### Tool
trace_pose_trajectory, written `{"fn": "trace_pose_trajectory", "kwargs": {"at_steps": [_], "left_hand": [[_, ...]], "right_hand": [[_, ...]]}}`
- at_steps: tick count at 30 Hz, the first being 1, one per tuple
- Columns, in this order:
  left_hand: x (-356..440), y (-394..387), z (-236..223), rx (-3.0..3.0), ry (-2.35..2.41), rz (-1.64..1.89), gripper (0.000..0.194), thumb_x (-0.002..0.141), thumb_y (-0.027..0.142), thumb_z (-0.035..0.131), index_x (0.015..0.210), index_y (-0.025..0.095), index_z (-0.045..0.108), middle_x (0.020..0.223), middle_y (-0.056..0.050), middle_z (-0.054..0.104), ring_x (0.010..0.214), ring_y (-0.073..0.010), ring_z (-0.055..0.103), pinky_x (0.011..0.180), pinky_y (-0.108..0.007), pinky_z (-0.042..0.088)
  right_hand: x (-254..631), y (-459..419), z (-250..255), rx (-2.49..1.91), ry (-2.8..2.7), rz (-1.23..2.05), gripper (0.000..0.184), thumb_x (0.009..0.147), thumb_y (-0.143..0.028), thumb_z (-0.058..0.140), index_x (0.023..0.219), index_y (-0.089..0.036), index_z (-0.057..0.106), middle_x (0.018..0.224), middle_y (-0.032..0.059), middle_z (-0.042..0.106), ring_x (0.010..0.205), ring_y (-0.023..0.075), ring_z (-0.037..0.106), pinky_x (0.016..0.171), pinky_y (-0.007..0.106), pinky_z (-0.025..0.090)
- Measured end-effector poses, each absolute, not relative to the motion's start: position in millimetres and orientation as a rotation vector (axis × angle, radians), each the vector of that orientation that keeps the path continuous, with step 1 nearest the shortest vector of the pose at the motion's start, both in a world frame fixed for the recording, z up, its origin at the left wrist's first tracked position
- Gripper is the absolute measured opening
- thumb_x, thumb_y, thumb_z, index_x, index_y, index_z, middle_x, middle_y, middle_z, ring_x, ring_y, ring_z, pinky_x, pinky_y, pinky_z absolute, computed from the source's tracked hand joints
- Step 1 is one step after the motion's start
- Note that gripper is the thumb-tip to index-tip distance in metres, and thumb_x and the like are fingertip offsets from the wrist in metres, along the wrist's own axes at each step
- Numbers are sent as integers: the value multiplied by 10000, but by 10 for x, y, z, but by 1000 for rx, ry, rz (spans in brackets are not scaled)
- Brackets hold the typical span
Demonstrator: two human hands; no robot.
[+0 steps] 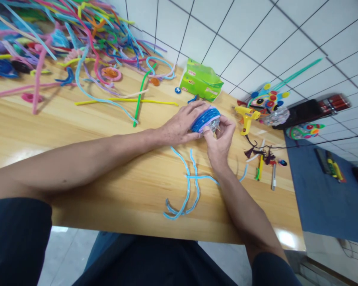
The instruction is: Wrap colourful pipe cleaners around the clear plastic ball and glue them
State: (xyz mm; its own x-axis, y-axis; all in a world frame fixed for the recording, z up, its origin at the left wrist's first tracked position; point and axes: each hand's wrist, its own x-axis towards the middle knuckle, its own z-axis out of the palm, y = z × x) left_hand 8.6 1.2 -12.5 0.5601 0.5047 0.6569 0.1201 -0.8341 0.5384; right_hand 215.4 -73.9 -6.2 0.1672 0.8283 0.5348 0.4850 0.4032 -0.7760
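Note:
My left hand [180, 125] is closed round the left side of a rounded, clear-looking piece wrapped in blue pipe cleaner [207, 119], with a pale purple band along its edge. At the piece's uncovered, shiny end, my right hand [219, 145] pinches with thumb and fingers; part of its grip is hidden. Several light-blue pipe cleaners [187, 186] lie curved and crossed on the table just below both hands. Beyond the left hand rest a yellow pipe cleaner [155, 102] and a green one [140, 95].
A heap of coloured pipe cleaners [89, 35] covers the table's far left. A green tissue pack [201, 81] stands by the tiled wall. To the right are a yellow glue gun [247, 116] with its cord, decorated bottles [268, 103] and a pen [273, 176].

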Motion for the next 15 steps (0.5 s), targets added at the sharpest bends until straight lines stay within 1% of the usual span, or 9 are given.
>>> {"fn": "trace_pose_trajectory", "kwargs": {"at_steps": [5,11,13,15], "left_hand": [[74,32,-96,2327,499,1160,920,1087,772,617,1812,261,372,1834,-220,437,1770,-427,369,1457,-679,340],[75,24,-62,2287,509,1150,912,1078,802,607,1783,253,425,1813,-217,471,1761,-427,374,1454,-691,333],[73,12,-32,2280,520,1131,878,1091,787,597,1768,249,444,1806,-213,484,1757,-420,381,1451,-691,335],[73,3,-1,2272,526,1128,834,1111,765,574,1748,239,464,1785,-208,513,1749,-407,399,1450,-680,341]], "right_hand": [[2152,-725,-69,-1240,-1434,394,535,943,-439,797,1388,-298,534,1419,115,660,1372,314,698,1189,632,617],[2181,-735,-43,-1176,-1384,515,511,941,-446,805,1370,-304,565,1431,92,661,1362,298,705,1188,596,613],[2210,-738,-41,-1128,-1396,560,497,947,-449,789,1373,-306,575,1445,93,662,1370,302,704,1182,588,618],[2237,-735,-52,-1092,-1429,569,527,925,-436,791,1389,-310,576,1462,96,656,1393,310,695,1186,590,617]]}}
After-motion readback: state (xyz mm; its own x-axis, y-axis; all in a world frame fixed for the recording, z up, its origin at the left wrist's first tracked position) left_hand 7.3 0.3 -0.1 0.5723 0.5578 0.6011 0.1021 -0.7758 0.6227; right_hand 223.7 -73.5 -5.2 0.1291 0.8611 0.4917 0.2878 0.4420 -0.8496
